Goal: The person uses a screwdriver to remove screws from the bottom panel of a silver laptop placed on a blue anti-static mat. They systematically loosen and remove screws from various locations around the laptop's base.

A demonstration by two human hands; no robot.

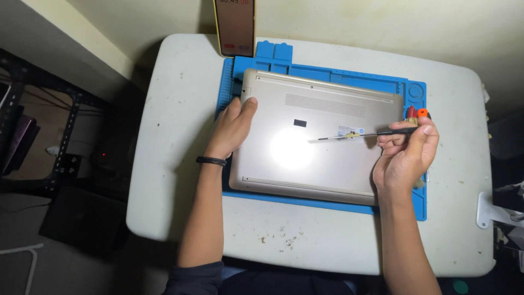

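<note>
A gold-coloured laptop [305,164] lies bottom side up on a blue repair mat [322,72] on a white table [180,109]. My left hand [232,128] rests flat on the laptop's left edge, thumb near its upper left corner. A black band circles that wrist. My right hand [406,155] pinches the black handle of a thin screwdriver [360,134], held level above the laptop's right side with the tip pointing left.
A phone in a yellow case [236,24] stands upright at the table's far edge. Orange-handled tools [417,113] lie on the mat behind my right hand. Dark shelving [43,131] stands left of the table. White objects [499,210] sit at the right edge.
</note>
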